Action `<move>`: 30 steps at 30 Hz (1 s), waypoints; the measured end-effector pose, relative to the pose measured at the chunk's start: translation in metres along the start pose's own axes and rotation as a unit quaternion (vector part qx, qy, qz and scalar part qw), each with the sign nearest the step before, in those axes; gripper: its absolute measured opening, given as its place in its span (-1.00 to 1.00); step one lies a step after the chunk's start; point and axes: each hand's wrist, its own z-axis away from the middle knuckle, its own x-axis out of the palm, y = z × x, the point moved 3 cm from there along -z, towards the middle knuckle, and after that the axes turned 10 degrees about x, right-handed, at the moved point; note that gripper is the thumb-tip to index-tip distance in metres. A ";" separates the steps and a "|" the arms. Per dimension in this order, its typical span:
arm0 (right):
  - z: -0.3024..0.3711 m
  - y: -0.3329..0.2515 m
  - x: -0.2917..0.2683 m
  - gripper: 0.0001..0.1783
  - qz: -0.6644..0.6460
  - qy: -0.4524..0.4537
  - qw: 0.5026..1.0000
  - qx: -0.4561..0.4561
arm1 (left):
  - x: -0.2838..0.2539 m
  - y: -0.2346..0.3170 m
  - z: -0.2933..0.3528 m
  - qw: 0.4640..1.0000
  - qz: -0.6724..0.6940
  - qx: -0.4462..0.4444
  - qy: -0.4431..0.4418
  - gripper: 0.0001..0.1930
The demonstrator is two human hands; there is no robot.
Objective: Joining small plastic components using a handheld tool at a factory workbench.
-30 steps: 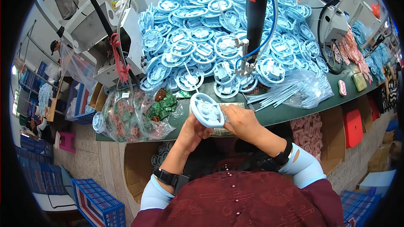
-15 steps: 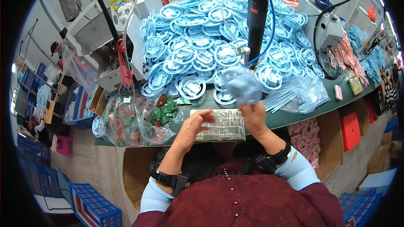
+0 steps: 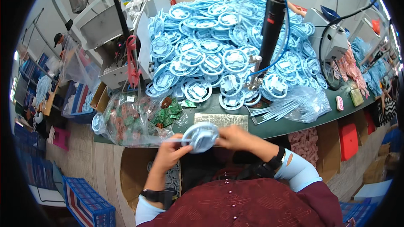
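the wheel (image 3: 204, 138) is between the hands: the left hand's (image 3: 169, 155) fingers are clamped on its rim; the right hand's (image 3: 235, 138) fingers meet its other edge, grip unclear. beyond the fingertips lies the pad (image 3: 223, 120), farther out the pile (image 3: 206, 46); left of them, a bag (image 3: 128, 124).

No lettering or number can be read; a small white label (image 3: 130, 98) sits on the clear plastic bag (image 3: 112, 115) of circuit boards, its print too small to tell; a red mark (image 3: 270, 18) stands on the black cylindrical column (image 3: 269, 40); dense dark markings cover the pale rectangular block (image 3: 223, 120), illegible.
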 end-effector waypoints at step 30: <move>0.054 0.040 -0.005 -0.44 0.112 0.322 0.938 -0.064 | -0.017 -0.018 -0.080 0.912 -0.362 0.127 0.144 -0.80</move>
